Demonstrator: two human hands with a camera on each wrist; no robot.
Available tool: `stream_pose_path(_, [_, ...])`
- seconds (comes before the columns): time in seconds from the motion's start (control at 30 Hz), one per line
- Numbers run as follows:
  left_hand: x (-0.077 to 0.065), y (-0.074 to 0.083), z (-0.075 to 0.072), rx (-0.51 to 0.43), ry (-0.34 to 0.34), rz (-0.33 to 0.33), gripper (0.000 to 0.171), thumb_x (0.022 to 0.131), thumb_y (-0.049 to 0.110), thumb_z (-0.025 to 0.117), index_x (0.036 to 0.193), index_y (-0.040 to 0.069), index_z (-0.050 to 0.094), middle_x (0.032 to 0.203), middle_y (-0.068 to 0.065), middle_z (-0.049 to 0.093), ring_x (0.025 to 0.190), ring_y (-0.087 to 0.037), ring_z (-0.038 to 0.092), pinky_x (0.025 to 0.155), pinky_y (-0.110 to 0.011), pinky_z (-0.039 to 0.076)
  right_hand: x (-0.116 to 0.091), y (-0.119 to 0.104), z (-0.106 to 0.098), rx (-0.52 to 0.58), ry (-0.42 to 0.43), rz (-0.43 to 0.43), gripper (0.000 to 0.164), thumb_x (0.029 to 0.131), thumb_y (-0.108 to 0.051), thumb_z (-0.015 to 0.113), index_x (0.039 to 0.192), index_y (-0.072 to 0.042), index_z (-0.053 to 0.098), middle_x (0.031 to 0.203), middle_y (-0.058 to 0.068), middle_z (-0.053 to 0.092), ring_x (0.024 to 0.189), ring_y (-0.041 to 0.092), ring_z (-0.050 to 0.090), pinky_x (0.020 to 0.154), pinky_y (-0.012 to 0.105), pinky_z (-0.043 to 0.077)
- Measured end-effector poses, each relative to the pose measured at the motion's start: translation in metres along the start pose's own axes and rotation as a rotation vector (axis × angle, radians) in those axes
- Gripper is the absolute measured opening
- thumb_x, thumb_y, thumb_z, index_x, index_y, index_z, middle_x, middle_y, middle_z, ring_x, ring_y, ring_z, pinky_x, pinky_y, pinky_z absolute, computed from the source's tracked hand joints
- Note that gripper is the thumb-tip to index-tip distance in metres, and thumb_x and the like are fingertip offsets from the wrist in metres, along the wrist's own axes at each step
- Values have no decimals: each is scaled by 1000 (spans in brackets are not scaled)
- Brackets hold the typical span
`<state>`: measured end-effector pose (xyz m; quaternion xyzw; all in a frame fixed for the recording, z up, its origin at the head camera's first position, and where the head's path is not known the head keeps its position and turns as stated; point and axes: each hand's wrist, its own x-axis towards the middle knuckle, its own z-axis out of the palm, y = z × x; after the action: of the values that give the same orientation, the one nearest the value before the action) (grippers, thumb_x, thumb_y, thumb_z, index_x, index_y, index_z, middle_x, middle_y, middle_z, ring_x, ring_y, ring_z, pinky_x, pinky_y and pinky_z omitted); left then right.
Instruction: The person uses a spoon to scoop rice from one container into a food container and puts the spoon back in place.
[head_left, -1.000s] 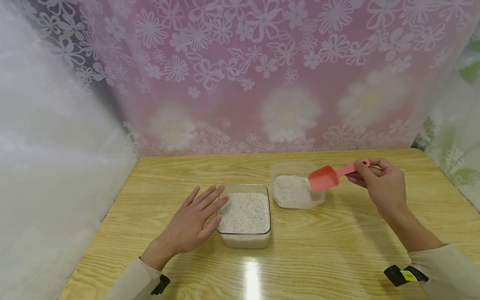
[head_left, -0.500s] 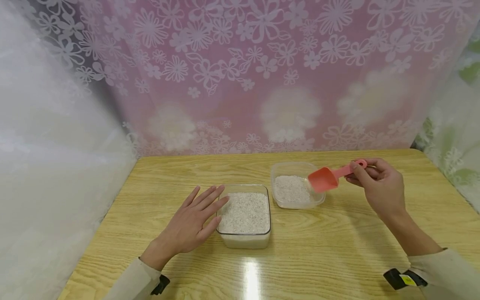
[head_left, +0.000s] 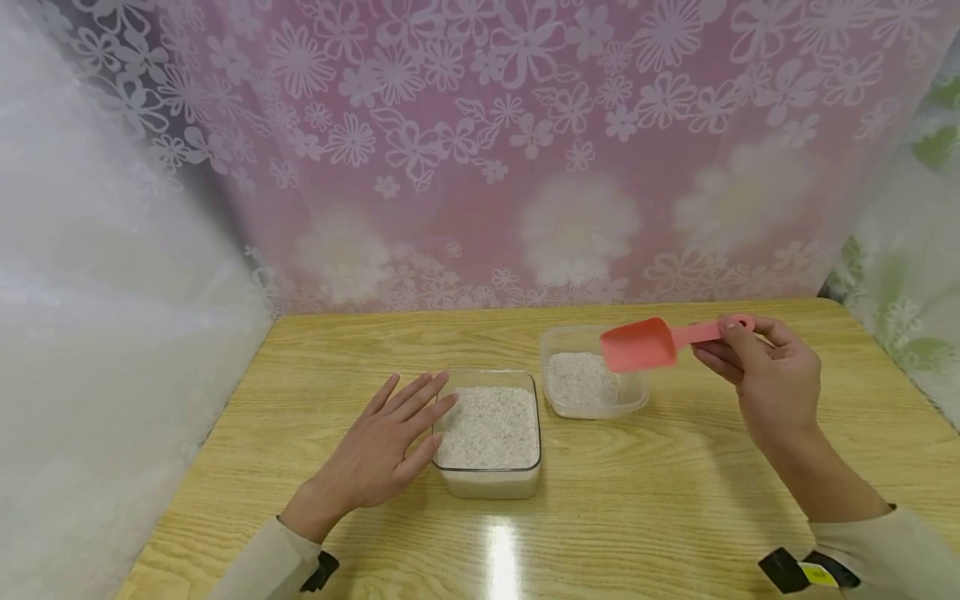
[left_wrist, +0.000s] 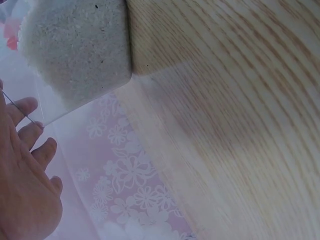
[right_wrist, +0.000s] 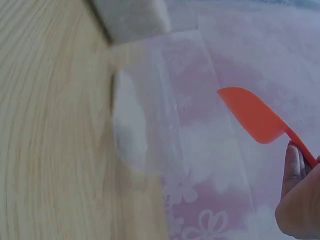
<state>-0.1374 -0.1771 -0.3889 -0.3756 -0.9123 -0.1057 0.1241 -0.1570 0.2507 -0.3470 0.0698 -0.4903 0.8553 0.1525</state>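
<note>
My right hand pinches the handle of a pink scoop between thumb and fingers. The scoop's bowl hangs over a clear plastic container that holds white rice; no grains show in the bowl. With fingers spread straight, my left hand touches the left rim of a clear square box nearly full of rice. In the left wrist view the fingertips lie at that box's rim. The right wrist view shows the scoop side-on, above the table.
Both containers stand on a wood-grain table, the plastic one behind and right of the square box. A pink flowered curtain hangs along the back edge. White sheeting is at the left, and a green-patterned sheet at the right.
My right hand dips the scoop slightly, then lifts it, and its bowl ends higher and a little further left. The left hand stays at the box rim.
</note>
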Motion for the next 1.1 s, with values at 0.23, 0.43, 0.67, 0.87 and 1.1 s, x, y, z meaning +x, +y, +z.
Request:
stream_pose_path(0.23, [-1, -1, 0, -1, 10, 1, 50, 104, 39, 35, 148, 17, 39, 155, -3, 26, 143, -21, 19, 116, -47, 7, -8, -3, 23, 265, -108, 142, 6, 96, 5, 51, 98, 9, 55, 92, 21, 67, 83, 30, 70, 79, 37, 55])
stream_pose_path(0.43, [-1, -1, -1, 1, 10, 5, 50, 104, 40, 34, 148, 18, 39, 156, -1, 24, 143, -20, 19, 116, -48, 8, -13, 3, 40, 316, -168, 193, 9, 98, 5, 47, 99, 8, 55, 93, 20, 67, 84, 30, 70, 80, 36, 55])
stream_pose_path(0.67, [-1, -2, -1, 7, 12, 1, 50, 104, 40, 33, 149, 19, 38, 156, -1, 25, 142, -20, 20, 116, -48, 9, -17, 14, 56, 273, -201, 243, 10, 98, 3, 48, 95, 5, 58, 93, 18, 68, 84, 26, 70, 80, 34, 55])
stream_pose_path(0.87, [-2, -1, 0, 3, 9, 0, 50, 104, 40, 33, 149, 18, 38, 156, -2, 25, 142, -21, 21, 116, -48, 8, -21, 26, 63, 215, -203, 299, 8, 98, -1, 52, 95, 3, 58, 94, 17, 70, 84, 24, 70, 80, 33, 55])
stream_pose_path(1.1, [0, -1, 0, 8, 1, -2, 51, 104, 41, 33, 149, 19, 38, 156, 0, 23, 142, -20, 20, 116, -48, 7, -27, 37, 71, 44, -213, 314, 9, 97, -7, 57, 99, 2, 58, 91, 13, 70, 81, 21, 70, 80, 34, 55])
